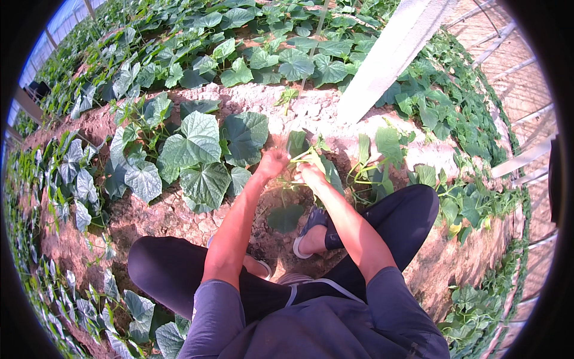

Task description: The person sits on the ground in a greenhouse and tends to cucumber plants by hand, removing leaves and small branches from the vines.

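Note:
My left hand (pixel 273 162) and my right hand (pixel 310 174) are close together over a young vine plant in front of me. The right hand's fingers are closed on a pale green plant stem (pixel 302 158), with a leaf (pixel 319 160) beside them. The left fingertips are pinched at the stem's left end; whether they grip it is too small to tell. A dark green leaf (pixel 297 142) stands just above the hands, and another (pixel 285 217) lies low over the soil below them.
Large-leaved vines (pixel 193 143) grow left of my hands, and more vines (pixel 381 148) to the right. A white post (pixel 390 63) slants up from the pale soil ridge (pixel 251 96). Dense leafy rows lie beyond. My shoes (pixel 311 229) are below my hands. Metal bars (pixel 524 161) stand far right.

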A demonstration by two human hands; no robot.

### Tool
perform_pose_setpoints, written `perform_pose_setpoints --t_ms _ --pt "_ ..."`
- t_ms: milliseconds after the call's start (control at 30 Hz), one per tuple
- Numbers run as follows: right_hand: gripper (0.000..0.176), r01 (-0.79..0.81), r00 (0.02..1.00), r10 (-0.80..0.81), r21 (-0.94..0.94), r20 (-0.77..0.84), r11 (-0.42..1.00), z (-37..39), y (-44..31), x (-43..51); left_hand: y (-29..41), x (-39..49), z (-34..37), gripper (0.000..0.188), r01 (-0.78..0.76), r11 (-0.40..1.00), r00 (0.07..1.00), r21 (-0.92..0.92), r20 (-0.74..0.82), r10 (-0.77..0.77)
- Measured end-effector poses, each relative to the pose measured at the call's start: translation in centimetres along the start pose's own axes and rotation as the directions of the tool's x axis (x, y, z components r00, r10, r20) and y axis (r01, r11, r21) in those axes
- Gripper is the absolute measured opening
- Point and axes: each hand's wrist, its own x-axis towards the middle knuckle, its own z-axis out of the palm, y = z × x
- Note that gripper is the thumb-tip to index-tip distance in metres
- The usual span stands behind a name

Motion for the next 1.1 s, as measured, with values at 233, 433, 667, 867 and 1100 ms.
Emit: perform_pose_setpoints --t_ms 233,433,667,867,1100 --pt "0.018 -0.149 0.979 0.069 0.445 0.191 0.883 1.0 -5.0 -5.2 0.1 0.7 0.1 0.009 -0.078 0.966 0.996 -0.246 0.022 0.086" --pt "0.018 -0.313 0.950 0.231 0.673 0.212 0.670 0.5 -4.3 -2.8 1.5 -0.3 -1.3 0.011 -0.283 0.959 0.932 -0.027 0.230 0.282" --pt "0.008 -0.143 0.990 0.111 0.540 0.092 0.829 2.1 -2.6 -4.4 1.2 -0.4 -1.1 0.014 0.019 0.965 0.998 -0.262 0.062 -0.003" --pt "0.009 -0.060 0.990 0.127 0.660 -0.055 0.749 3.3 -3.6 -6.1 0.1 -0.6 -1.2 0.012 -0.116 0.993 0.993 -0.019 0.036 0.117" --pt "0.031 0.061 0.997 -0.035 0.482 -0.062 0.874 3.6 -3.7 -6.6 1.0 -1.0 -0.9 0.017 -0.107 0.990 0.993 0.087 -0.049 0.111"
